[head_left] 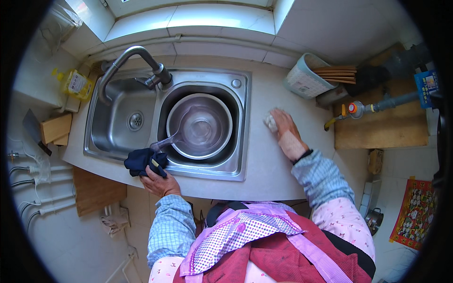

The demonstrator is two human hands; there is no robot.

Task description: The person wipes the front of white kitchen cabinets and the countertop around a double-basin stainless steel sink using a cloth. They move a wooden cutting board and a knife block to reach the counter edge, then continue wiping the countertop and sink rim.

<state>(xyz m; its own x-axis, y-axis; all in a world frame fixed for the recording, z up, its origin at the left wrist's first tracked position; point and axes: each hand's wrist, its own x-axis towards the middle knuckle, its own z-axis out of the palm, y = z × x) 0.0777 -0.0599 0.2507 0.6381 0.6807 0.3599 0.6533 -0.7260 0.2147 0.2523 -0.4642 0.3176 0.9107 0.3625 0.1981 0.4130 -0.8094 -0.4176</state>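
My left hand (161,183) is closed on a bunched dark navy cloth (140,162) at the front edge of the steel sink (246,118). Out on the counter (264,165), to the right of the sink, my right hand (286,126) presses down with its fingers around a crumpled whitish cloth (270,123). A round metal basin (228,134) sits in the right-hand bowl. Inside it lies a see-through purplish water scoop (166,142), its handle reaching over the rim toward the navy cloth.
A grey faucet (134,51) arches over the left bowl. Yellow soap bottle (78,85) and knife block (55,128) stand at the left. At the back right, a pale green basket (304,78) holds chopsticks (336,74), near a gas pipe with valve (356,109).
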